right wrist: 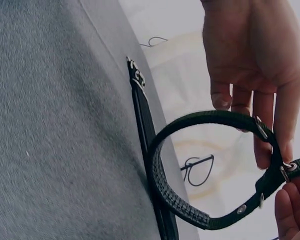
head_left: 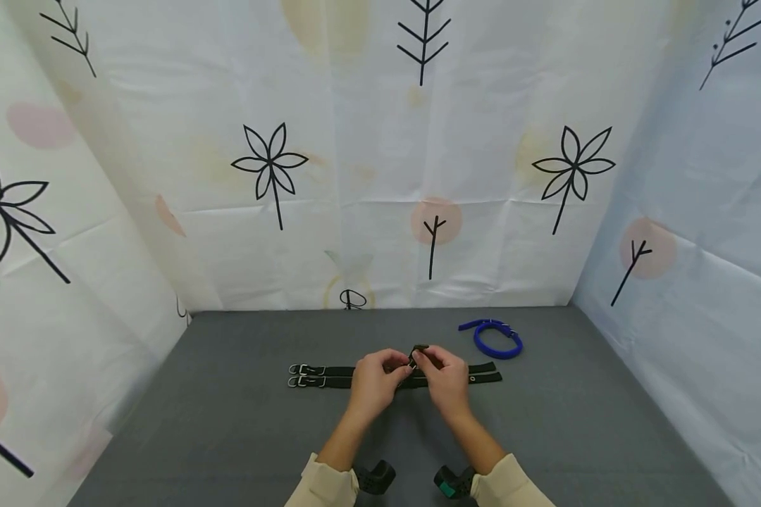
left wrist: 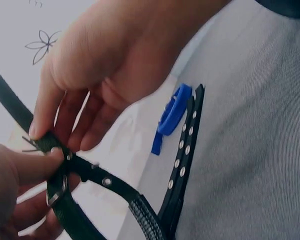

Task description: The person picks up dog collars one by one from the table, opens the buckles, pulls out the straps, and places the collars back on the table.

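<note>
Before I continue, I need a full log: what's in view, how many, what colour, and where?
Buckled strap: 1, dark green, looped between both hands
Flat straps: 2, black, side by side on the table, beneath the hands in the head view
Coiled strap: 1, blue, table's far right
Table: 1, grey, under the straps
Sheeting: three sides, white with plant prints, around the table
Wrist devices: 2, black, at the cuffs
Sleeves: 2, cream, on the forearms
Left hand, right hand: bare, gripping the green strap

the collar [right wrist: 210,117] is dark green, coiled strap [head_left: 499,355] blue, backdrop [head_left: 361,127] floral.
</note>
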A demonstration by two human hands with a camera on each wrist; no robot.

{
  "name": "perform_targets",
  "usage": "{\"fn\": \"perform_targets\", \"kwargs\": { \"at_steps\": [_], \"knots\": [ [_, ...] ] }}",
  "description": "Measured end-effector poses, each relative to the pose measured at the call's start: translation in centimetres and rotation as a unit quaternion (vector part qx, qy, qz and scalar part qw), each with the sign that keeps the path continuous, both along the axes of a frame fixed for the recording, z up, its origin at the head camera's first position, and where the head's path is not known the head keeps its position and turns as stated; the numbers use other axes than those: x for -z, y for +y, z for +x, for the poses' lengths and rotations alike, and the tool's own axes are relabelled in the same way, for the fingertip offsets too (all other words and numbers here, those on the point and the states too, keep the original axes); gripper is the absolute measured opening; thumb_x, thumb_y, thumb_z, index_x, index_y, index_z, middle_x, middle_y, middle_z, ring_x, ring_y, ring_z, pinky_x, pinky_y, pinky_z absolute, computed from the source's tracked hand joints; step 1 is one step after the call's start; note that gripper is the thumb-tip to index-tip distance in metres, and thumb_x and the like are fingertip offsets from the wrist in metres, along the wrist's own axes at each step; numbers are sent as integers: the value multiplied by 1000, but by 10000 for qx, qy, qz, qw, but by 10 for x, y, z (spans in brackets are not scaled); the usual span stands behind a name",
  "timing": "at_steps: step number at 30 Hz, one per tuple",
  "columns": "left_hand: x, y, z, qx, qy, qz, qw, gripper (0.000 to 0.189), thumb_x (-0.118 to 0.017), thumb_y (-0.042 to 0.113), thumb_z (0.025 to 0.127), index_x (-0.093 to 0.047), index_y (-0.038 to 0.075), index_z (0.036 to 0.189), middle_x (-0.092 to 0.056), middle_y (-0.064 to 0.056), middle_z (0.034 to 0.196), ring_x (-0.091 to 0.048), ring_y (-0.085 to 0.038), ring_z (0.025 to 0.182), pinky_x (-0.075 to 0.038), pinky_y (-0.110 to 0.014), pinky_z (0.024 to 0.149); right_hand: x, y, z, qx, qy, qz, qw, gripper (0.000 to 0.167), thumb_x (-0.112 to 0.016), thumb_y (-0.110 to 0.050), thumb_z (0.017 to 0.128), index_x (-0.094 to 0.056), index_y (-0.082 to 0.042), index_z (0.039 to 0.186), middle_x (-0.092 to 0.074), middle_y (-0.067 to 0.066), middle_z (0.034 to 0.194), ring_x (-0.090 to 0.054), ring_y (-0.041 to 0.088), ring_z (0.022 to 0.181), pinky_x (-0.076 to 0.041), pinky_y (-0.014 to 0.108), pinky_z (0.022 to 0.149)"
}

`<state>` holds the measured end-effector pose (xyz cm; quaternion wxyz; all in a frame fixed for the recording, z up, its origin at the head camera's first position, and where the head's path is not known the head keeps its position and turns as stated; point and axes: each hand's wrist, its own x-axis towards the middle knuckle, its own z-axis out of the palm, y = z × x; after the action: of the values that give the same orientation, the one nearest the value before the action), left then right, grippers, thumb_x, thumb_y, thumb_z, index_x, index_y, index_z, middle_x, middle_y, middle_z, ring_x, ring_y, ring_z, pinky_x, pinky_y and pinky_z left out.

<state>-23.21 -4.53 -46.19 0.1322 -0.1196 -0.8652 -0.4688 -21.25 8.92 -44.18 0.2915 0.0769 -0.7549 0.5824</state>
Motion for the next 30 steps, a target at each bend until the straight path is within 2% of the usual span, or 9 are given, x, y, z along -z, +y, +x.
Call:
{"fn": "perform_targets", "kwargs": {
  "at_steps": [3,6,10,18,25,30],
  "knots": [
    [-2,2,1,-136,52,-97,9998,6,-76,21,85,-74,19,90,-67,11,79,-57,-6,65,-45,-28,59,-2,-2,2,101,-49,-3,9999,7,-73,3,84,-71,9,83,-69,17,77,-61,14,66,-48,19,59],
    [-2,3,1,-56,-96,-52,9999,5,-76,20,86,-72,19,90,-66,10,77,-56,-7,64,-44,-28,57,-1,-2,2,134,-191,-100,9997,8,-73,2,84,-71,9,85,-69,18,79,-61,15,67,-48,20,60],
    [-2,0,-2,218,-422,98,9988,5,-75,17,87,-70,16,89,-63,7,74,-54,-9,62,-43,-29,54,0,-1,1,135,-314,-176,9993,10,-73,1,84,-71,10,88,-70,18,81,-62,13,69,-48,19,61],
    [1,-6,-6,869,-1019,560,9894,6,-73,13,88,-68,9,86,-60,2,72,-52,-15,62,-43,-30,54,1,-2,4,107,-110,-93,9998,9,-74,2,84,-72,9,88,-70,17,81,-63,18,69,-49,19,61],
    [5,-5,-5,1097,-798,815,9874,17,-74,26,88,-64,12,86,-59,2,73,-53,-13,63,-44,-28,56,1,1,2,-76,-418,-458,9980,13,-73,1,85,-71,12,92,-69,19,81,-62,13,69,-49,18,61],
    [6,-2,-3,834,-560,910,9908,19,-73,28,89,-63,13,82,-59,3,71,-52,-13,61,-42,-28,54,1,2,0,-211,-376,-531,9977,12,-73,2,85,-70,12,91,-69,21,82,-62,10,69,-49,18,62]
  ]
}}
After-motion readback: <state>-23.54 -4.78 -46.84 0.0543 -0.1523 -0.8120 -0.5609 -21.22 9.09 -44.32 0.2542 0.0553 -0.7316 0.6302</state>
